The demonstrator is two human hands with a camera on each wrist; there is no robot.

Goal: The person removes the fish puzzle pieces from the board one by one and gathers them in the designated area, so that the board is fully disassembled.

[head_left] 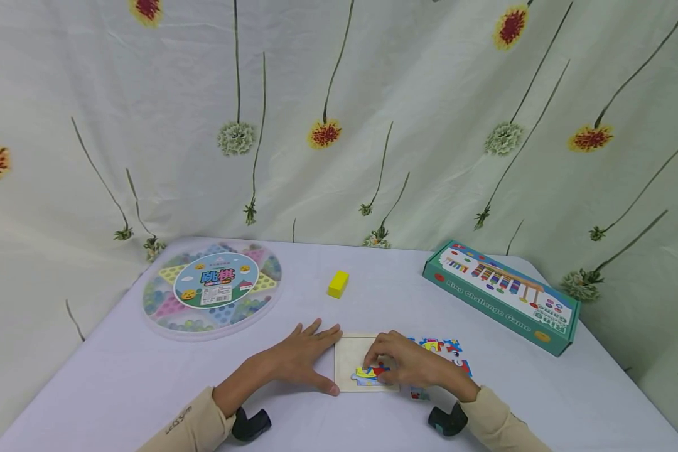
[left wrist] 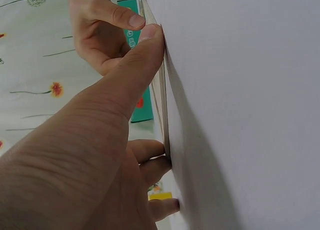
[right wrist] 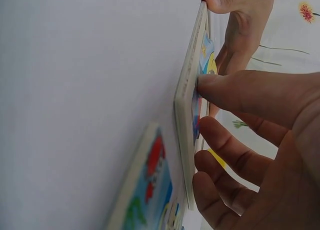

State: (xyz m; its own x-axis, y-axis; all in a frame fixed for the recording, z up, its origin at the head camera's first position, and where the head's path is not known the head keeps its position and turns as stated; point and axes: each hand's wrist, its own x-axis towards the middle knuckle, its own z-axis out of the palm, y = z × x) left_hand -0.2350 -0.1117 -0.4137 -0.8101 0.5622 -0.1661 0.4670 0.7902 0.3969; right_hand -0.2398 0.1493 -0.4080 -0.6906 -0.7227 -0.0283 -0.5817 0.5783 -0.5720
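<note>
A shallow wooden puzzle board point(head_left: 347, 348) lies on the table in front of me, with a few joined, brightly coloured jigsaw pieces point(head_left: 364, 373) in its lower part. My left hand point(head_left: 304, 355) is spread flat along the board's left side, thumb and fingertips touching its edge. Over the board, my right hand point(head_left: 407, 361) has its thumb and bent fingers on a red and blue jigsaw piece point(right wrist: 196, 112), pinching it close to the surface. The fingers partly hide that piece. Loose jigsaw pieces point(head_left: 453, 345) lie to the right, partly behind the right hand.
A yellow block point(head_left: 338, 284) stands beyond the board. At the back left is a round Chinese checkers set point(head_left: 164, 320); a green Ring Challenge Game box point(head_left: 503, 298) sits at the back right. Black wrist devices point(head_left: 448, 419) are near both sleeves. A flowered cloth hangs behind.
</note>
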